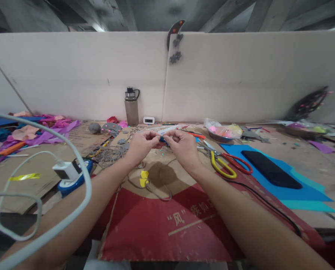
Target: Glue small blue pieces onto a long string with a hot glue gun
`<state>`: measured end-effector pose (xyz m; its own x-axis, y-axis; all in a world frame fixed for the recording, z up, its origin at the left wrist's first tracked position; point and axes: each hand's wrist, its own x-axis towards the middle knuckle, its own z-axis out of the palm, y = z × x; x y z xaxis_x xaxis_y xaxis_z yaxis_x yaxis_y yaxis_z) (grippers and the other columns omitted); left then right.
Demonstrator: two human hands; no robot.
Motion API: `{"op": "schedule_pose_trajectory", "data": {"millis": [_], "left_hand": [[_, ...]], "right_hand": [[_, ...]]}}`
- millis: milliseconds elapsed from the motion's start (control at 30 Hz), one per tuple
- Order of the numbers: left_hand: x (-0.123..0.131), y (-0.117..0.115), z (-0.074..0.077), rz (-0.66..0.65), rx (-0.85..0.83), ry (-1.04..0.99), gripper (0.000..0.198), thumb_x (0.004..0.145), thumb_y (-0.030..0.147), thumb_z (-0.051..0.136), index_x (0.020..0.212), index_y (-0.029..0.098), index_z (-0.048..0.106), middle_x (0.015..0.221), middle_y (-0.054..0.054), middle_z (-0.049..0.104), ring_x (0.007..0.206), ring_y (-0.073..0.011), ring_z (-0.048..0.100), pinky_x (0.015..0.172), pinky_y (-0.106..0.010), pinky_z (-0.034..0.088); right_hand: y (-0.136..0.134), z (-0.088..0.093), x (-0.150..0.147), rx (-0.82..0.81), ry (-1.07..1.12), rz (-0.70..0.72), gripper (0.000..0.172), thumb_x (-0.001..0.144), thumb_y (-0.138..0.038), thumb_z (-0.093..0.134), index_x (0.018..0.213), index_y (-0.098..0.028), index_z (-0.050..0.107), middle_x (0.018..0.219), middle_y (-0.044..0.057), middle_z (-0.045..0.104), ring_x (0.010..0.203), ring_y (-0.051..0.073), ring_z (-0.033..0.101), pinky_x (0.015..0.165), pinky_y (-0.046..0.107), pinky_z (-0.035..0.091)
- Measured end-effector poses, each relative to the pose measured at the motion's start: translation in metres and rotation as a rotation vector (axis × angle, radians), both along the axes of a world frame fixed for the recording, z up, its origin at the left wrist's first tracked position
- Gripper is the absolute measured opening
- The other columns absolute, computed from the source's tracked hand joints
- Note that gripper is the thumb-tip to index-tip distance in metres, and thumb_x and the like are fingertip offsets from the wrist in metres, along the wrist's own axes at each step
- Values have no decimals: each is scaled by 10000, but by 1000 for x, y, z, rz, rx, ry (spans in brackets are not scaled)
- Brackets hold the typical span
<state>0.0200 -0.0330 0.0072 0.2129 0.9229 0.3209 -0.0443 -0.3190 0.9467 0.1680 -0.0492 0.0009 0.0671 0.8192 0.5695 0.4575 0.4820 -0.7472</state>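
My left hand (142,145) and my right hand (183,147) meet above the red and tan cardboard (156,228). Between their fingertips is a small dark blue piece (162,139), pinched from both sides; its kind is too small to make out. Below the hands, a yellow paper piece (144,179) lies on the cardboard beside a loop of grey cord (164,198). A tangle of similar cord (111,155) is left of my left hand. Scissors (225,165) with one yellow and one red handle rest to the right of my right hand.
A black phone (271,168) lies on blue sheets (305,191) at right. A bottle (132,108) stands against the white partition (85,75). A blue power strip (74,182) with a white plug is at left, and a white cable (83,157) arcs across the near left.
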Motion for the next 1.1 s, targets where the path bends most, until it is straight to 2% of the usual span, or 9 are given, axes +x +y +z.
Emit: {"op": "schedule_pose_trajectory", "data": {"millis": [200,500,667,800,900,967,1100], "left_hand": [[-1,-1,2,-6,50,75,213,699,317,692,762,117,658,684,-32,673,621,-125,643,675,-297,572],[-8,4,1,-153,-36,52,261,687,348,720,811,124,670,757,-65,704,680,-155,677,732,-325,570],[-7,4,0,-108,-7,76,226,686,327,721,771,128,657,714,-49,687,626,-136,662,670,-290,569],[-6,1,3,-71,0,165,166,719,296,677,752,135,649,665,-33,664,557,-125,642,542,-239,525],[-7,-2,8,25,63,298,130,711,266,668,754,144,681,582,-7,631,456,-97,575,442,-199,438],[-8,-3,11,38,79,323,115,699,234,668,764,143,697,563,-5,628,456,-96,564,446,-199,437],[-11,-1,11,-90,19,265,89,689,199,675,736,127,699,661,-56,685,565,-122,631,567,-234,521]], "right_hand": [[0,0,0,-67,-14,6,161,745,-299,558,785,-174,650,623,-2,610,560,115,504,524,230,341],[6,-5,2,-117,83,116,121,743,-287,534,751,-173,576,636,-10,603,549,107,524,516,220,373],[3,-6,1,-93,36,135,125,755,-284,527,781,-176,585,687,0,633,577,112,544,541,226,392],[1,-6,-1,-82,-11,94,120,753,-277,527,773,-175,586,657,-7,616,557,110,531,520,225,367],[1,-7,-1,-51,-99,20,141,760,-293,535,778,-174,608,667,-1,621,576,115,530,545,233,366],[1,-8,-1,-21,-152,-14,142,765,-289,535,782,-175,617,702,9,640,618,123,551,591,242,384],[0,-7,-1,1,-221,-35,145,778,-273,528,814,-180,634,761,29,665,685,140,580,645,258,394]]}}
